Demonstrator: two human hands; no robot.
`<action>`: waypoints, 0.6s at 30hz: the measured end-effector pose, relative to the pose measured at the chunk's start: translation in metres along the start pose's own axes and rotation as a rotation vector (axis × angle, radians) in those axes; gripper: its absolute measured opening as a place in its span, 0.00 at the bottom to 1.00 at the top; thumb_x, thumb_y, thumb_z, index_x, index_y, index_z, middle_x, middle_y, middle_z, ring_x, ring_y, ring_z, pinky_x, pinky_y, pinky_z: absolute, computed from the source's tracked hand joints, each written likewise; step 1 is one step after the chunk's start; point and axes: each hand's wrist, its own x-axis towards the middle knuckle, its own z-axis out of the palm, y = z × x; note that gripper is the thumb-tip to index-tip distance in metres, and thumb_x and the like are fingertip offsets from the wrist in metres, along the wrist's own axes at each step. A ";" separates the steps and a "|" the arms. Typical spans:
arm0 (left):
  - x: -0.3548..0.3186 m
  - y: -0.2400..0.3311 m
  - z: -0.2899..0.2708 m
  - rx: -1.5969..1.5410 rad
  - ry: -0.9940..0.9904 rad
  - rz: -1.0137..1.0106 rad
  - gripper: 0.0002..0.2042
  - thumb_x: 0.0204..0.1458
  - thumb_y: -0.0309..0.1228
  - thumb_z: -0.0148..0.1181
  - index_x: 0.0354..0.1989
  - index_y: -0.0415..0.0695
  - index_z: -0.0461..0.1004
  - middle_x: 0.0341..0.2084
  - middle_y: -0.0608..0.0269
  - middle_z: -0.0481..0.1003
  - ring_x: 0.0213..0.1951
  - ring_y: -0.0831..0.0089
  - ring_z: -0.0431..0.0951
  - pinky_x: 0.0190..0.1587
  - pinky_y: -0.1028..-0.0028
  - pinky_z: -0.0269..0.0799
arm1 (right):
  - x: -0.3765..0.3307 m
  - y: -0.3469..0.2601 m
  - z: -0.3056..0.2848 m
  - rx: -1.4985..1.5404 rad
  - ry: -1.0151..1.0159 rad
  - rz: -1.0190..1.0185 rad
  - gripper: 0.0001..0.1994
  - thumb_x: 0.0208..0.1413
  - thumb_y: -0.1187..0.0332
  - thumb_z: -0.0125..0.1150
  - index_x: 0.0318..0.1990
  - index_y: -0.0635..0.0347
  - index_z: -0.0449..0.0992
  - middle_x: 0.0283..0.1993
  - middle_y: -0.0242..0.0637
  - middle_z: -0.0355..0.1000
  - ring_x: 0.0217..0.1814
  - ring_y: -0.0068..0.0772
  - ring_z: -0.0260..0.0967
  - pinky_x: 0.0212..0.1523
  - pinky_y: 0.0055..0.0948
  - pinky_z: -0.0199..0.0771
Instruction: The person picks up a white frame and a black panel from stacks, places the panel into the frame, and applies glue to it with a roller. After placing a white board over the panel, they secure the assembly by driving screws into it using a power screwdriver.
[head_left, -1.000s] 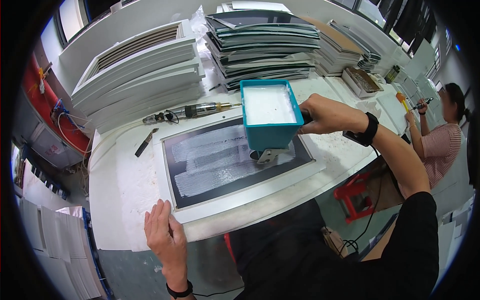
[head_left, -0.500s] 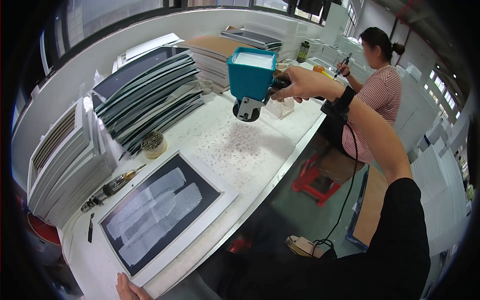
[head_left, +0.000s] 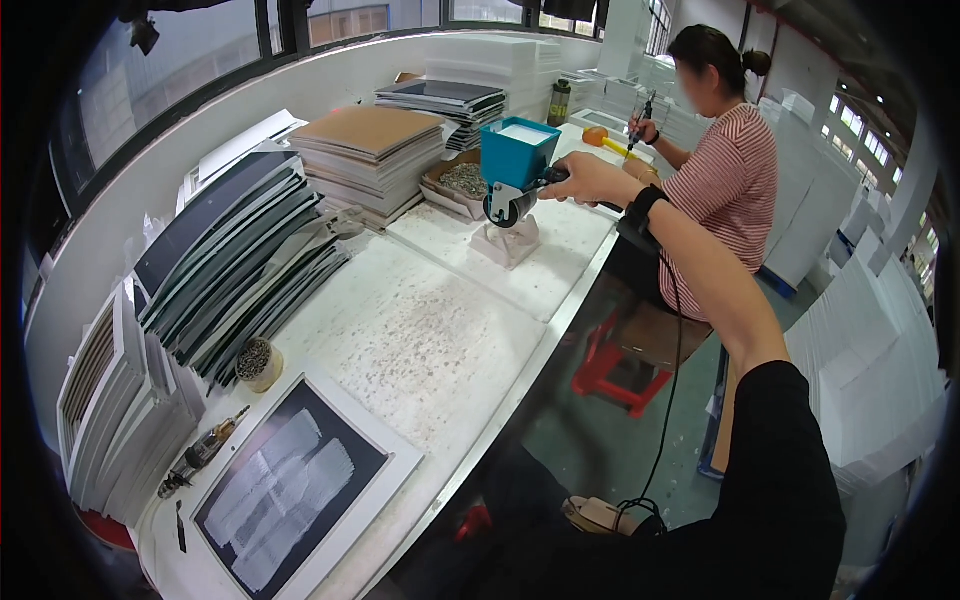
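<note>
My right hand (head_left: 590, 178) grips the handle of a glue roller (head_left: 518, 158), held out over the far part of the table. Its teal hopper holds white liquid, and a dark roller sits below. Just under the roller is a small whitish stand (head_left: 505, 245); whether they touch I cannot tell. Close to me lies a white frame (head_left: 392, 462) around a dark panel (head_left: 352, 440) with broad bands of white coating. Beside it are an electric screwdriver (head_left: 205, 447), a thin black tool (head_left: 181, 527) and a cup of screws (head_left: 260, 365). My left hand is out of view.
Stacked dark panels (head_left: 235, 255), white frames (head_left: 125, 410) and brown-topped boards (head_left: 365, 130) line the wall side. A box of small metal parts (head_left: 463, 182) stands behind the stand. To the right, a co-worker (head_left: 725, 180) sits on a stool (head_left: 625, 375), holding a tool.
My right hand has carried the glue roller farther away and lower, over the whitish stand. My left hand, earlier at the frame's near corner, has gone out of view. The view has shifted.
</note>
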 end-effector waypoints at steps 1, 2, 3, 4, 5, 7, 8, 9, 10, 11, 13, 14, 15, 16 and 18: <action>0.000 0.000 0.000 0.007 0.017 0.016 0.13 0.66 0.28 0.56 0.52 0.37 0.82 0.50 0.49 0.82 0.51 0.55 0.83 0.57 0.65 0.76 | 0.002 0.003 0.001 0.020 -0.005 0.001 0.24 0.52 0.49 0.73 0.35 0.67 0.81 0.27 0.33 0.77 0.19 0.24 0.68 0.19 0.25 0.69; 0.000 -0.001 0.000 0.011 0.015 0.019 0.13 0.66 0.28 0.56 0.52 0.37 0.82 0.50 0.49 0.82 0.51 0.55 0.83 0.57 0.65 0.76 | 0.004 0.006 0.003 0.039 -0.011 0.002 0.23 0.52 0.49 0.73 0.35 0.66 0.81 0.27 0.33 0.77 0.19 0.24 0.68 0.19 0.25 0.69; 0.000 -0.002 0.000 0.006 0.029 0.024 0.13 0.66 0.29 0.56 0.51 0.37 0.83 0.49 0.50 0.83 0.50 0.56 0.83 0.56 0.66 0.77 | 0.006 0.008 0.005 0.043 -0.014 0.004 0.23 0.52 0.49 0.73 0.35 0.66 0.81 0.27 0.33 0.77 0.19 0.24 0.68 0.19 0.25 0.69; 0.000 0.000 0.001 -0.001 0.044 0.029 0.13 0.66 0.29 0.56 0.51 0.38 0.83 0.48 0.50 0.83 0.49 0.56 0.84 0.55 0.66 0.78 | 0.008 0.010 0.006 0.047 -0.019 0.010 0.23 0.52 0.50 0.73 0.35 0.66 0.81 0.27 0.33 0.77 0.19 0.24 0.68 0.19 0.25 0.69; 0.001 0.002 0.001 0.001 0.041 0.031 0.13 0.66 0.29 0.56 0.51 0.38 0.83 0.48 0.50 0.83 0.49 0.56 0.84 0.55 0.66 0.78 | 0.009 0.012 0.008 0.051 -0.025 0.016 0.23 0.52 0.50 0.73 0.35 0.66 0.81 0.27 0.33 0.77 0.19 0.24 0.68 0.19 0.25 0.70; 0.003 0.007 0.002 -0.005 0.055 0.009 0.12 0.65 0.28 0.56 0.50 0.37 0.84 0.46 0.50 0.84 0.48 0.58 0.84 0.53 0.67 0.79 | 0.012 0.016 0.012 0.054 -0.031 0.023 0.23 0.52 0.50 0.73 0.34 0.66 0.81 0.27 0.33 0.77 0.20 0.24 0.68 0.19 0.25 0.69; 0.004 0.008 0.004 -0.004 0.051 0.012 0.12 0.65 0.28 0.56 0.50 0.37 0.84 0.46 0.50 0.84 0.48 0.58 0.84 0.53 0.67 0.79 | 0.013 0.018 0.014 0.055 -0.034 0.028 0.22 0.52 0.50 0.72 0.34 0.66 0.82 0.27 0.33 0.77 0.20 0.24 0.68 0.19 0.25 0.69; 0.005 0.009 0.007 -0.014 0.050 0.008 0.13 0.65 0.28 0.56 0.50 0.37 0.84 0.46 0.50 0.84 0.48 0.58 0.84 0.53 0.67 0.79 | 0.015 0.021 0.017 0.057 -0.038 0.033 0.22 0.52 0.50 0.72 0.34 0.66 0.82 0.27 0.33 0.77 0.20 0.24 0.68 0.19 0.25 0.69; 0.004 0.007 0.004 -0.023 0.060 0.000 0.13 0.65 0.28 0.56 0.50 0.37 0.84 0.46 0.50 0.84 0.48 0.58 0.84 0.53 0.67 0.79 | 0.014 0.019 0.016 0.072 -0.038 0.024 0.22 0.52 0.50 0.72 0.35 0.66 0.82 0.27 0.33 0.77 0.20 0.24 0.68 0.19 0.25 0.69; 0.003 0.006 0.002 -0.020 0.064 -0.002 0.13 0.65 0.28 0.56 0.50 0.37 0.84 0.46 0.50 0.84 0.48 0.58 0.84 0.53 0.67 0.79 | 0.014 0.017 0.015 0.086 -0.039 0.014 0.22 0.52 0.50 0.72 0.35 0.66 0.82 0.27 0.33 0.77 0.20 0.24 0.69 0.19 0.25 0.69; 0.002 0.005 0.001 -0.008 0.073 -0.003 0.13 0.66 0.29 0.56 0.49 0.36 0.84 0.46 0.50 0.84 0.48 0.58 0.84 0.53 0.67 0.79 | 0.015 0.017 0.018 0.092 -0.041 0.018 0.22 0.52 0.51 0.72 0.35 0.66 0.82 0.27 0.33 0.77 0.21 0.24 0.68 0.19 0.25 0.69; 0.002 0.005 0.003 -0.007 0.071 -0.002 0.13 0.66 0.29 0.56 0.49 0.36 0.84 0.46 0.50 0.84 0.48 0.58 0.84 0.53 0.67 0.79 | 0.017 0.019 0.020 0.097 -0.043 0.026 0.22 0.52 0.51 0.72 0.35 0.66 0.82 0.28 0.33 0.77 0.21 0.24 0.68 0.20 0.25 0.69; 0.003 0.005 0.004 -0.021 0.069 -0.013 0.13 0.66 0.29 0.57 0.49 0.36 0.84 0.46 0.50 0.84 0.48 0.58 0.84 0.53 0.67 0.79 | 0.019 0.020 0.021 0.097 -0.044 0.026 0.22 0.52 0.51 0.72 0.35 0.66 0.82 0.28 0.33 0.77 0.21 0.24 0.68 0.20 0.25 0.69; 0.003 0.005 0.005 -0.037 0.065 -0.023 0.13 0.66 0.30 0.57 0.50 0.36 0.83 0.46 0.50 0.84 0.48 0.58 0.84 0.53 0.67 0.79 | 0.020 0.022 0.023 0.094 -0.043 0.034 0.22 0.52 0.51 0.72 0.35 0.66 0.82 0.28 0.33 0.77 0.21 0.24 0.68 0.20 0.25 0.69; 0.003 0.006 0.006 -0.014 0.061 -0.010 0.13 0.66 0.30 0.57 0.50 0.36 0.83 0.46 0.49 0.84 0.48 0.58 0.85 0.52 0.68 0.79 | 0.021 0.024 0.024 0.090 -0.042 0.041 0.22 0.52 0.51 0.72 0.35 0.66 0.82 0.28 0.33 0.77 0.21 0.24 0.68 0.20 0.25 0.69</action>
